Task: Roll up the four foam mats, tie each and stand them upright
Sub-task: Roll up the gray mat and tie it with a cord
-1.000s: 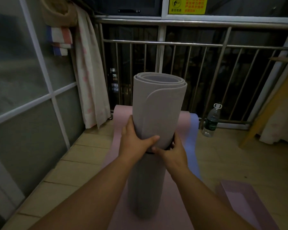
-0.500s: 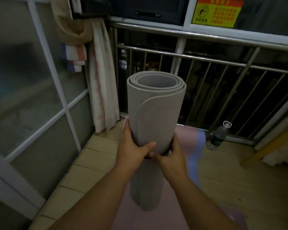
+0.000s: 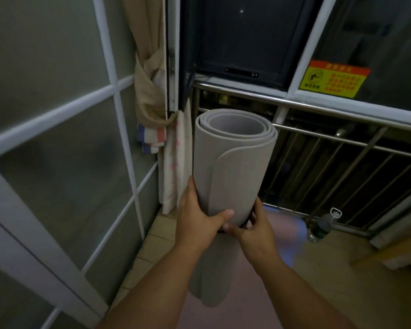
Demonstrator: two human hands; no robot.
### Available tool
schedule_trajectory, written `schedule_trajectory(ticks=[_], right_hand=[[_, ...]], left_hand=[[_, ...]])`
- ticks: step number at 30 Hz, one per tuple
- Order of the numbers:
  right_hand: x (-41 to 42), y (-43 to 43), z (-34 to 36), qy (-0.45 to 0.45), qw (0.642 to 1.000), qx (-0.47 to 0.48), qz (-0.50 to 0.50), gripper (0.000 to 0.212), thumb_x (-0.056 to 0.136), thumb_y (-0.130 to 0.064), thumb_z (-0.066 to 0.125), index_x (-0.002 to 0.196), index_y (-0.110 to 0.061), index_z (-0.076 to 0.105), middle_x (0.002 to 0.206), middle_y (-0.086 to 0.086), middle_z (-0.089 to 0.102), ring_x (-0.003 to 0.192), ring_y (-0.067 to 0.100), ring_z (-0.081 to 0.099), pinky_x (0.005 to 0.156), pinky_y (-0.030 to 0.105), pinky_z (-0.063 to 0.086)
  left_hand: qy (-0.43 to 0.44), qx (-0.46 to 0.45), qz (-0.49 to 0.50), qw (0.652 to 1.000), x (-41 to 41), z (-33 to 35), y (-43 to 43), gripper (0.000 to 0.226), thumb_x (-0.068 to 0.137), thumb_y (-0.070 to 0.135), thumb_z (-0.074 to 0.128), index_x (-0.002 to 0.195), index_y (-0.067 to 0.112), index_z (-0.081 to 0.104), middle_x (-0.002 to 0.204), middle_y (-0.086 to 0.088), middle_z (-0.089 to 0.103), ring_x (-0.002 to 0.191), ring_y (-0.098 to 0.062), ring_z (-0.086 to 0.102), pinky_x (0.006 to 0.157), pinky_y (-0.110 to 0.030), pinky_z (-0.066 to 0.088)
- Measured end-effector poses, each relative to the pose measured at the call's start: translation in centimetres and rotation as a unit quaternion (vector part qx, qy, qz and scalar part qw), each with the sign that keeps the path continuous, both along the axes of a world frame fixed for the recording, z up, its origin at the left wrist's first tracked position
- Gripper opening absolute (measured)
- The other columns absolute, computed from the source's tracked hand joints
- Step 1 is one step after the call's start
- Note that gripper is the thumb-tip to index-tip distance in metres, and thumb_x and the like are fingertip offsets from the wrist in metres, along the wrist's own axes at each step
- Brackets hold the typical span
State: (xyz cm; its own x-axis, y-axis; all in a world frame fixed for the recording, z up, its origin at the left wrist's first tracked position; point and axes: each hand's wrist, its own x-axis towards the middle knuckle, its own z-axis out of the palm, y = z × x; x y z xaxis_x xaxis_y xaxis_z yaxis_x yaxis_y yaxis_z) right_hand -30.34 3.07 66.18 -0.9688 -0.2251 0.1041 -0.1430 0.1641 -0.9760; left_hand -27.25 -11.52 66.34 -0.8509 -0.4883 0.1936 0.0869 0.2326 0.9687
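Plainly, the rolled grey mat (image 3: 230, 167) is held close to upright in front of the person, its open spiral end uppermost and its outer flap edge curving down the front; the left hand (image 3: 197, 222) wraps the roll's left side at about mid-height, fingers curled round behind and the thumb laid across the front; the right hand (image 3: 254, 231) clasps the right side at the same height, fingers curled round the roll and the thumb reaching in toward the left thumb; a dark band (image 3: 244, 225) shows round the roll just between the two hands; the mat's lower end hangs over a pink mat (image 3: 242, 305) lying flat on the floor, and I cannot tell whether they touch; a lilac mat (image 3: 294, 236) lies beyond it; a water bottle (image 3: 320, 227) stands at the foot of the metal railing (image 3: 318, 136); a striped cloth (image 3: 152, 136) and a pale towel (image 3: 176, 167) hang just left of the roll, beside the glass partition (image 3: 57, 162); a yellow sign (image 3: 333, 79) sits on the window above.
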Motion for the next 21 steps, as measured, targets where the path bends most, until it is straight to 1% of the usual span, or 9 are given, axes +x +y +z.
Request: schedule_trajectory(ticks=[4, 7, 11, 12, 14, 16, 18, 20, 21], right_hand=[[-2.2, -3.8, -1.0, -0.013, 1.0, -0.016, 0.014, 0.085, 0.067, 0.007, 0.081, 0.131, -0.035, 0.046, 0.12, -0.023, 0.06, 0.099, -0.02, 0.056, 0.073, 0.008, 0.05], [-5.0, -6.2, -2.6, -0.017, 0.999, 0.0, 0.027, 0.089, 0.065, 0.002, 0.084, 0.132, -0.04, 0.042, 0.118, -0.03, 0.056, 0.096, -0.027, 0.051, 0.073, 0.009, 0.05], [-9.4, -8.8, -6.7, -0.053, 0.998, 0.013, 0.021, 0.092, 0.056, -0.011, 0.09, 0.125, -0.05, 0.044, 0.118, -0.029, 0.059, 0.104, -0.014, 0.057, 0.084, 0.025, 0.054], [-10.9, -9.6, -8.1, -0.058, 0.998, 0.019, 0.027, 0.092, 0.056, -0.013, 0.09, 0.125, -0.051, 0.043, 0.118, -0.03, 0.059, 0.105, -0.012, 0.057, 0.084, 0.025, 0.054], [-14.8, -11.2, -11.4, -0.067, 0.997, 0.021, 0.044, 0.092, 0.058, -0.005, 0.089, 0.126, -0.046, 0.042, 0.117, -0.03, 0.058, 0.102, -0.015, 0.056, 0.081, 0.018, 0.053], [-19.3, -13.0, -15.5, -0.072, 0.995, 0.017, 0.061, 0.091, 0.057, -0.005, 0.088, 0.128, -0.042, 0.043, 0.119, -0.027, 0.06, 0.106, -0.011, 0.058, 0.084, 0.021, 0.054], [-23.5, -14.7, -19.6, -0.075, 0.995, 0.019, 0.066, 0.09, 0.055, -0.019, 0.089, 0.129, -0.044, 0.044, 0.124, -0.022, 0.06, 0.112, -0.002, 0.058, 0.091, 0.03, 0.054], [-27.6, -16.5, -22.5, -0.077, 0.994, 0.019, 0.075, 0.093, 0.054, -0.033, 0.09, 0.134, -0.041, 0.043, 0.129, -0.018, 0.059, 0.115, 0.003, 0.058, 0.094, 0.034, 0.054], [-29.6, -17.3, -23.7, -0.085, 0.993, 0.017, 0.085, 0.095, 0.056, -0.035, 0.09, 0.138, -0.037, 0.042, 0.13, -0.016, 0.059, 0.116, 0.004, 0.058, 0.096, 0.034, 0.053]], left_hand=[[-0.011, -0.025, 0.02, 0.999, -1.9, -0.7, -3.8, 0.125, 0.05, 0.052, 0.084, 0.153, 0.035, 0.016, 0.151, 0.008, 0.036, 0.137, -0.013, 0.038, 0.109, -0.041, 0.04], [-0.011, -0.029, 0.028, 0.999, -3.9, -2.1, -6.0, 0.123, 0.05, 0.051, 0.083, 0.152, 0.04, 0.016, 0.149, 0.011, 0.038, 0.135, -0.011, 0.039, 0.108, -0.043, 0.042], [-0.04, -0.025, 0.036, 0.998, -7.5, -6.0, -8.3, 0.127, 0.048, 0.055, 0.082, 0.153, 0.041, 0.011, 0.153, 0.01, 0.035, 0.138, -0.013, 0.038, 0.107, -0.046, 0.044], [-0.049, -0.02, 0.039, 0.998, -8.9, -7.4, -8.9, 0.127, 0.049, 0.055, 0.082, 0.152, 0.042, 0.01, 0.153, 0.01, 0.035, 0.138, -0.013, 0.038, 0.106, -0.047, 0.044], [-0.061, -0.015, 0.051, 0.997, -12.4, -10.7, -10.3, 0.126, 0.052, 0.049, 0.085, 0.153, 0.04, 0.011, 0.153, 0.009, 0.035, 0.138, -0.015, 0.038, 0.106, -0.047, 0.045], [-0.06, -0.023, 0.062, 0.996, -16.7, -14.4, -11.7, 0.123, 0.056, 0.043, 0.088, 0.154, 0.037, 0.013, 0.152, 0.009, 0.037, 0.138, -0.014, 0.038, 0.106, -0.047, 0.044], [-0.056, -0.038, 0.065, 0.996, -20.9, -18.0, -13.1, 0.119, 0.056, 0.043, 0.087, 0.153, 0.036, 0.017, 0.15, 0.011, 0.041, 0.137, -0.01, 0.04, 0.106, -0.045, 0.044], [-0.068, -0.045, 0.08, 0.993, -24.8, -21.1, -14.7, 0.118, 0.057, 0.043, 0.086, 0.153, 0.037, 0.017, 0.149, 0.012, 0.041, 0.136, -0.007, 0.04, 0.106, -0.044, 0.044], [-0.076, -0.046, 0.089, 0.992, -26.5, -22.2, -15.4, 0.12, 0.057, 0.047, 0.086, 0.153, 0.038, 0.015, 0.151, 0.012, 0.039, 0.137, -0.009, 0.039, 0.106, -0.046, 0.044]])
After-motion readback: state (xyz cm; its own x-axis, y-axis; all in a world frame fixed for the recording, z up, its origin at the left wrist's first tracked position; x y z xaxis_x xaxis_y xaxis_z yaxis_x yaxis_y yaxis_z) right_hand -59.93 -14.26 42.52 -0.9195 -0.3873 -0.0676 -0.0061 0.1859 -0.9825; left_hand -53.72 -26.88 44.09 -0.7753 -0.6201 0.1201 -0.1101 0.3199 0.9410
